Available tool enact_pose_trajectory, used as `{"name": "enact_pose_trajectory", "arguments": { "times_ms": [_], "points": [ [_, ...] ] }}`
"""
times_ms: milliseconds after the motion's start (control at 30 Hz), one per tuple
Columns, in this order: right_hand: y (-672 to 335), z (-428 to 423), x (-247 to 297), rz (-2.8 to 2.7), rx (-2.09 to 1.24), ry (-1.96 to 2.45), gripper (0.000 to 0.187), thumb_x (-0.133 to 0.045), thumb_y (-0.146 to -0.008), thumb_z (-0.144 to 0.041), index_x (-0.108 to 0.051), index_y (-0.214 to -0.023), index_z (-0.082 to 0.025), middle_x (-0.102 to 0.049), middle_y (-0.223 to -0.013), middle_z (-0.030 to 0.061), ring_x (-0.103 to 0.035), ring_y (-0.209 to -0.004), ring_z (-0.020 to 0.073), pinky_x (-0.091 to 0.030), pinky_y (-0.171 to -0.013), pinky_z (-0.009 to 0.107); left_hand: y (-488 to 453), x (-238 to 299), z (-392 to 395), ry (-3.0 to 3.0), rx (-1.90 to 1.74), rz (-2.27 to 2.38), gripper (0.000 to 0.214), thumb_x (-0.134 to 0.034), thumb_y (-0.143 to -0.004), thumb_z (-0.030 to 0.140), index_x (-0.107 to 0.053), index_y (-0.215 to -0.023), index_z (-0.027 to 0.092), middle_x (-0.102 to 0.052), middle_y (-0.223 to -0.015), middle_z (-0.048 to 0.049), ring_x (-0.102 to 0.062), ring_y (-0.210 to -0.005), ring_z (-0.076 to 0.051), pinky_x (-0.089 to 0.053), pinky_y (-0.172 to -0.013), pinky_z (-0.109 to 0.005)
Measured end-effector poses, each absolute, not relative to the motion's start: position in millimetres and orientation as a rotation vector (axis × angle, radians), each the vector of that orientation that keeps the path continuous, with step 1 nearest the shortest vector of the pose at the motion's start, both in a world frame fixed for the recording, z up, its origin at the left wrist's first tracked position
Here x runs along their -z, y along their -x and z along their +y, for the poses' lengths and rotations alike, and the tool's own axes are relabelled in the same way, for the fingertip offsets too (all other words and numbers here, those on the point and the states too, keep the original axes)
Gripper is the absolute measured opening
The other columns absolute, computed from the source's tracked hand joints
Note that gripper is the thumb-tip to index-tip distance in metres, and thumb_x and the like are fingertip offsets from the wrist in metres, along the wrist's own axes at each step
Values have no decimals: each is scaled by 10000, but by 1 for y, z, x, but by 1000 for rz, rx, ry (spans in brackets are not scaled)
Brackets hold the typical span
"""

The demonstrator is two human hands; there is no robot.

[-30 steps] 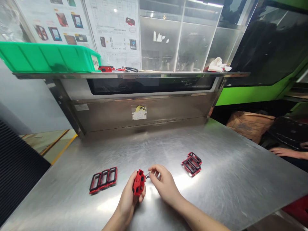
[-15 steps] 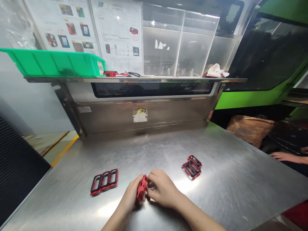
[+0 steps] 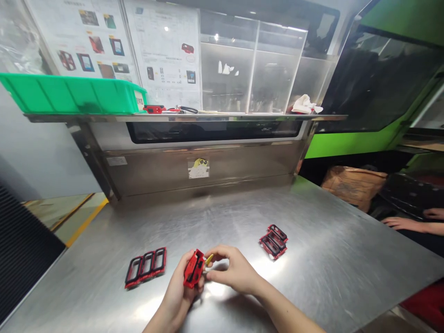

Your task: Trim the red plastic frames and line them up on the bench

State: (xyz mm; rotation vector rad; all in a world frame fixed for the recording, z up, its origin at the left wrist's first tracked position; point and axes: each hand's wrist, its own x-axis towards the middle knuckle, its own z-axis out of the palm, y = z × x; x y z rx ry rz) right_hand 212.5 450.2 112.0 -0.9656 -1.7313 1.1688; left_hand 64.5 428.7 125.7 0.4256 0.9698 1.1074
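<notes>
My left hand (image 3: 177, 291) grips a small red and black plastic part (image 3: 193, 274), tilted up over the steel table (image 3: 312, 277). My right hand (image 3: 231, 270) is closed in a pinch on a small yellowish tool (image 3: 208, 259) whose tip touches the part's upper edge. A row of three red-framed parts (image 3: 145, 267) lies flat to the left of my hands. Another small group of red parts (image 3: 273, 241) lies to the right, beyond my right hand.
A green bin (image 3: 69, 95) sits on the shelf above, with a red part (image 3: 153, 109), cables and a white cloth (image 3: 304, 104) along it. Instruction sheets hang on the wall. Another person's hands (image 3: 405, 223) rest at the far right beside a brown bag (image 3: 352, 185).
My left hand has turned the red part so its open face shows. My right hand's tool moved against its upper edge. The view shifted slightly.
</notes>
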Motion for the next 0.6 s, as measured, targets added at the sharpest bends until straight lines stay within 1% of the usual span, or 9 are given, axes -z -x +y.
{"name": "enact_pose_trajectory", "arguments": {
  "times_ms": [100, 233, 367, 467, 567, 600],
  "points": [
    [-214, 450, -116, -1712, -1176, 928, 307, -673, -620, -94, -689, -919, -165, -651, -833, 32, -600, -795, 193, -496, -739, 301, -66, -129, 428, -382, -1116, 945, 265, -624, -720, 376, -591, -593, 146, -592, -544, 3, -457, -381, -84, -372, -403, -204],
    [-214, 447, -120, -1724, -1142, 935, 378, -687, -599, -89, -686, -965, -182, -657, -820, 27, -602, -795, 202, -503, -724, 303, -67, -134, 426, -318, -1116, 947, 236, -589, -749, 334, -602, -613, 143, -609, -571, -9, -450, -373, -77, -379, -418, -202],
    [-213, 447, -121, -1712, -1090, 974, 295, -663, -627, -120, -685, -915, -175, -661, -799, 33, -606, -799, 210, -498, -738, 319, -68, -135, 427, -290, -1104, 960, 231, -572, -753, 330, -588, -614, 146, -597, -557, -4, -446, -365, -83, -373, -407, -209],
    [-214, 449, -119, -1587, -1034, 1034, 254, -631, -672, -194, -662, -922, -158, -661, -794, 49, -608, -783, 215, -488, -762, 351, -68, -129, 430, -316, -1164, 964, 248, -556, -745, 371, -566, -609, 164, -589, -556, 15, -456, -360, -98, -361, -388, -223],
    [-214, 449, -118, -1440, -1020, 1026, 264, -630, -708, -289, -630, -933, -150, -663, -805, 66, -608, -764, 213, -490, -761, 362, -67, -121, 434, -402, -1210, 1004, 314, -553, -721, 460, -578, -632, 160, -626, -617, 1, -455, -355, -96, -345, -379, -229],
    [-214, 447, -118, -1423, -1030, 998, 273, -632, -713, -302, -624, -941, -151, -665, -812, 67, -609, -762, 209, -494, -759, 357, -66, -118, 434, -437, -1200, 1023, 352, -554, -712, 497, -577, -628, 157, -624, -601, -4, -449, -352, -95, -338, -379, -228]
  ]
}}
